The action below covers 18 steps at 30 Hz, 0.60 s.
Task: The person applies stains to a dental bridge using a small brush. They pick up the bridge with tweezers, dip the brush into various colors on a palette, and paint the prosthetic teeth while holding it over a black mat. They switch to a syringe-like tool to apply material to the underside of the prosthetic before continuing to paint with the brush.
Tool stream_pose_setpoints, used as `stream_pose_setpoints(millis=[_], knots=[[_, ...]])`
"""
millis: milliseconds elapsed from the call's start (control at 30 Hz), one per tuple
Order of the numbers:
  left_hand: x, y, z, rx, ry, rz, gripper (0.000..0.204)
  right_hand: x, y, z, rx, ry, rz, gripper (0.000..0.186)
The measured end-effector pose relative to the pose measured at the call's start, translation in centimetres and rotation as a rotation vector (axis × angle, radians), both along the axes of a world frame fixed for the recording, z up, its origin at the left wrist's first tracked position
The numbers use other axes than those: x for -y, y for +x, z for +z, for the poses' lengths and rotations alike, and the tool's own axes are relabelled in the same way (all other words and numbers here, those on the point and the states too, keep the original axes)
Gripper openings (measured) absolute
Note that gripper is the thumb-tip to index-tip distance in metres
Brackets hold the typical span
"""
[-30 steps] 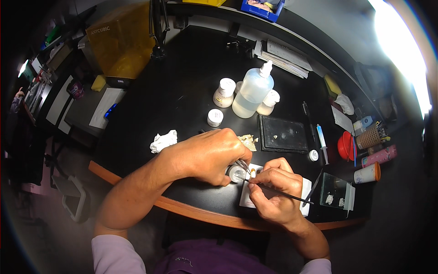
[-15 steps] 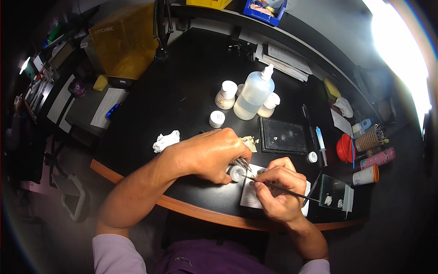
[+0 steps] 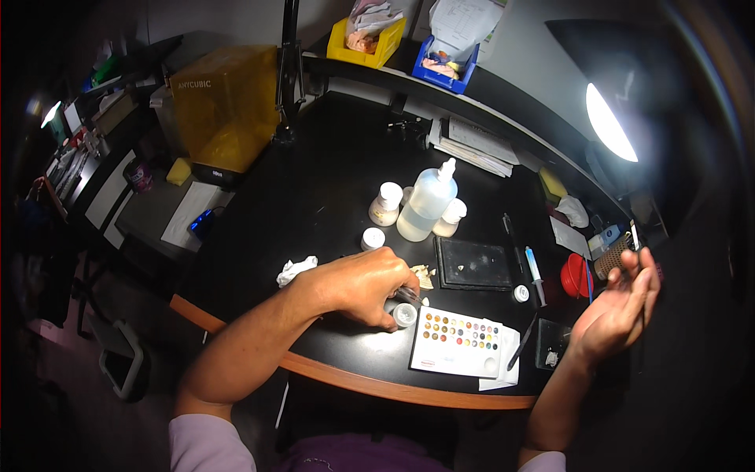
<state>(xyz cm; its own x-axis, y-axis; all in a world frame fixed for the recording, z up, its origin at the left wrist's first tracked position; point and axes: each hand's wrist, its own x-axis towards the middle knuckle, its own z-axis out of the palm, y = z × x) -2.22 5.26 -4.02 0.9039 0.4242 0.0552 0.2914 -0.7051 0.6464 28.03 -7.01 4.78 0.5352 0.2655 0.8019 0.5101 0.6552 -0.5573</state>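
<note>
My left hand [image 3: 366, 291] is closed around slim metal tweezers [image 3: 407, 294], their points toward the right. A small tooth-like white piece [image 3: 425, 302] shows by the points. Below, its fingertips touch a small round jar [image 3: 405, 315] with a pale top. My right hand [image 3: 617, 315] is raised at the right, fingers loosely stretched and apart, near the woven basket [image 3: 612, 258]; I make out nothing held in it. Between my hands lies a white palette [image 3: 452, 359] with rows of coloured wells, a dark slim tool [image 3: 522, 344] by its right edge on white paper [image 3: 503, 370].
A squeeze bottle [image 3: 427, 206] stands behind, among white-capped jars [image 3: 386, 203]. A black slab [image 3: 473, 263], a syringe [image 3: 535, 277], a red bowl [image 3: 573, 275] and a dark glass plate [image 3: 549, 346] lie to the right. Crumpled tissue [image 3: 296, 271] is left; a lamp [image 3: 612, 122] shines above.
My right hand has left the jar and palette, swinging right and opening; the thin brush it held no longer shows in it. My left hand keeps its hold. The view has tilted up.
</note>
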Motion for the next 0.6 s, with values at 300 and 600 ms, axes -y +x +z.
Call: stream_pose_setpoints(millis=[300,600], knots=[[-0.1,-0.5,1.7,-0.082,0.009,0.013,0.061,-3.0,-0.9,15.5,0.477,0.205,0.194,0.047],[-0.5,-1.7,1.8,0.089,-0.008,0.026,0.058,-5.1,-6.2,17.8,0.542,0.197,0.249,0.032]])
